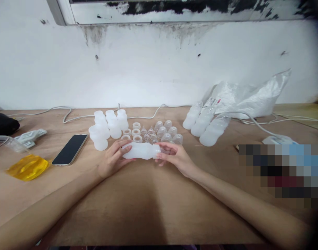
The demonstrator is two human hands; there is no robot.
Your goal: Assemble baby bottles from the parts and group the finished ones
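A frosted white baby bottle [140, 150] lies sideways in the air above the table. My left hand [115, 154] is wrapped round its base end. At the neck, my right hand [174, 155] closes its fingers round the bottle's top, where a clear part, seemingly a teat, shows between them. Just behind my hands lie several collar rings [136, 132], clear silicone teats [150, 131] and clear dome caps [162, 132]. Several open bottle bodies [112, 125] stand at the left. To the right are three bottles [199, 121] with clear tops fitted.
A phone [70, 149] lies on the left, beside a clear vessel with yellow liquid [28, 167]. A plastic bag [248, 99] sits at the back right near a power strip [280, 140]. White cables [156, 113] run along the wall.
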